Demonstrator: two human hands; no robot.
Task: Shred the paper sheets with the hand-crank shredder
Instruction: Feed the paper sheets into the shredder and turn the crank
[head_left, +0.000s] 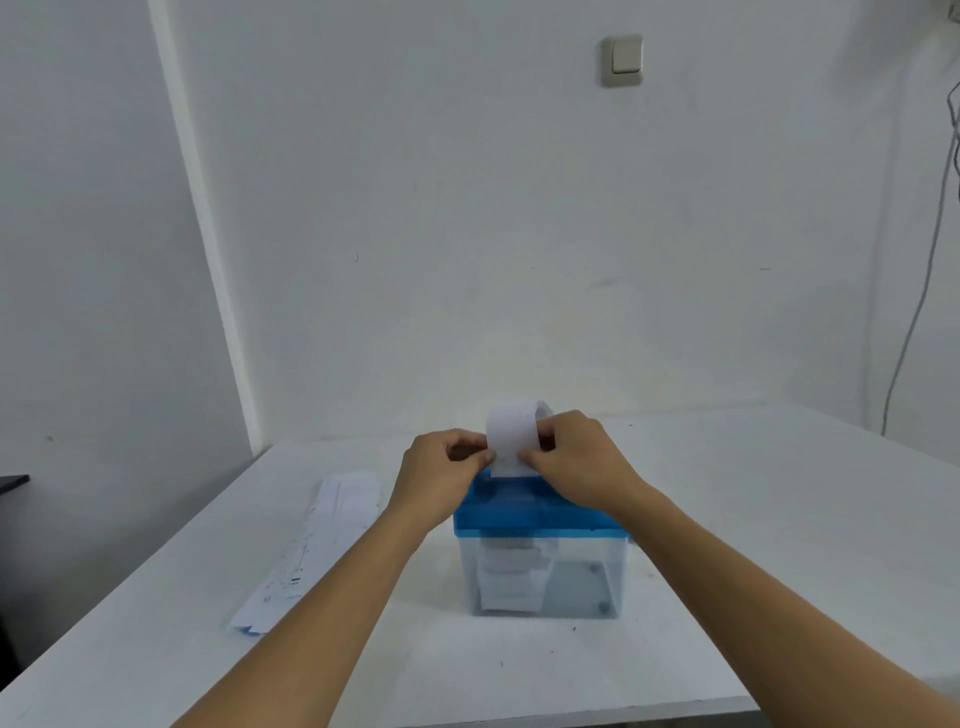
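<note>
Both hands, the left hand and right hand, pinch the side edges of a paper strip standing over the blue-lidded shredder, apparently to steer it straight into the slot.

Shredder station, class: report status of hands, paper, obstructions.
Left hand and right hand pinch paper strip, upright over blue shredder top. Spare sheets lie beside, to its left. No obstruction seen.

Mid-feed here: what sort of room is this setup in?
Likely a plain office or workroom: a white table against bare white walls, a light switch with a cable hanging at right, and a stack of paper sheets beside the blue-lidded shredder.
</note>
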